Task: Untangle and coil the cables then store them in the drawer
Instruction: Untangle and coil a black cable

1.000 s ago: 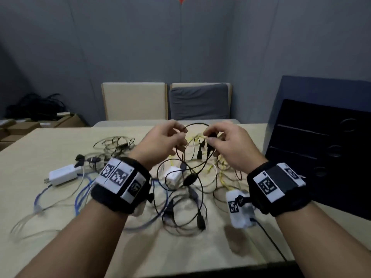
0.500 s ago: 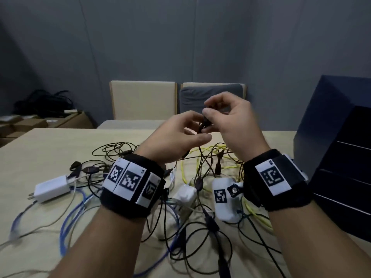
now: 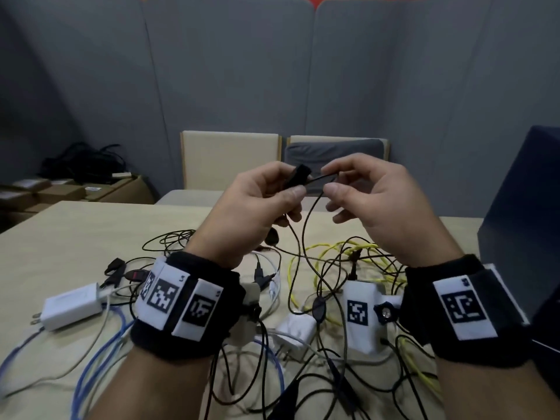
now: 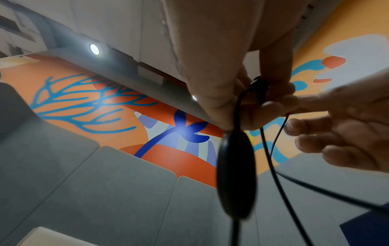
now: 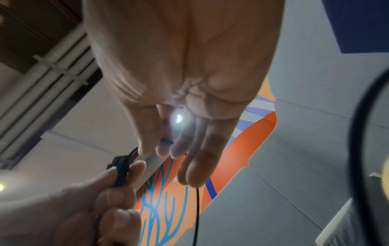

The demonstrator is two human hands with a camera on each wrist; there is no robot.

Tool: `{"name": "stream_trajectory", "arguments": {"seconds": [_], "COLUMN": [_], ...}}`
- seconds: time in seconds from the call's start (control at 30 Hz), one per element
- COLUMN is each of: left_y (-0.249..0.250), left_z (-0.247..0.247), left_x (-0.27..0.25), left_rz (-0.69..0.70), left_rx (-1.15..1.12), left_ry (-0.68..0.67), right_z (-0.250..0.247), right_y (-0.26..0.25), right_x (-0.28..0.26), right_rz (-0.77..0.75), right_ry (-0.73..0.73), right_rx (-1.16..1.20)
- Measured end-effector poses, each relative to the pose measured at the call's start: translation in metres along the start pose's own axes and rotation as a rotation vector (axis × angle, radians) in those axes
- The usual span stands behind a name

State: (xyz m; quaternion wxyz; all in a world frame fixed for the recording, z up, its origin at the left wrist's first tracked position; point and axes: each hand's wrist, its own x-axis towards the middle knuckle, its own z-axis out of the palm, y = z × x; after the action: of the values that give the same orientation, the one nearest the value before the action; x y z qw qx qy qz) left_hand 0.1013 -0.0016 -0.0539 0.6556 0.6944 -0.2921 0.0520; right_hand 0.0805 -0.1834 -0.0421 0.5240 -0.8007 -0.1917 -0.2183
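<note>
Left hand (image 3: pixel 257 204) grips the plug (image 3: pixel 298 176), right hand (image 3: pixel 378 195) pinches the black cable (image 3: pixel 306 225) beside it, above the tangle (image 3: pixel 318 298); I'd draw it out slowly, freeing snags

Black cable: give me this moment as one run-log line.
stage: untangling | left hand: grips black cable plug | right hand: pinches its cord | cable pile: tangled on table | stored: none visible

light: dim, even indoor | source: ceiling spotlights (image 4: pixel 94 49), glaring | blur: near cable in wrist views | edges: wide-angle bending
</note>
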Motion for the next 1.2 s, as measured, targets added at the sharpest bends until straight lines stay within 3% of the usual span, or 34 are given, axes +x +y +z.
{"name": "stream_trajectory", "arguments": {"seconds": [0.17,0.5,0.73,0.87,0.93,1.07,1.17,1.2], "left_y": [-0.004,-0.011,-0.017,-0.024,-0.031,-0.035,-0.03,-0.028], "left_z": [-0.003,-0.016,-0.005,-0.007,-0.011,-0.013,-0.012,-0.012], "left_x": [-0.001,0.004,0.009,0.013,0.013,0.013,0.013,0.013], "left_rz": [-0.017,-0.033,-0.021,-0.06,-0.116,-0.169,-0.14,-0.123], "left_rx": [-0.017,-0.159,-0.197,-0.165,-0.15,-0.054,-0.098,-0.14], "left_ry": [-0.068,-0.007,0.086,0.218,0.274,0.277,0.299,0.316], "right_z": [0.006,0.006,0.011,0.006,-0.008,-0.033,-0.043,-0.048], "right_y": [0.005,0.016,0.016,0.013,0.02,0.042,0.044,0.045], "right_x": [0.0,0.003,0.008,0.008,0.009,0.008,0.006,0.005], "right_rz": [0.001,-0.074,-0.094,0.002,0.081,0.344,0.445,0.444], "right_ry": [-0.012,-0.088,0.047,0.268,0.339,0.169,0.063,0.033], "right_rx": [0.021,-0.063,-0.024,0.126,0.093,-0.395,-0.367,-0.458]}}
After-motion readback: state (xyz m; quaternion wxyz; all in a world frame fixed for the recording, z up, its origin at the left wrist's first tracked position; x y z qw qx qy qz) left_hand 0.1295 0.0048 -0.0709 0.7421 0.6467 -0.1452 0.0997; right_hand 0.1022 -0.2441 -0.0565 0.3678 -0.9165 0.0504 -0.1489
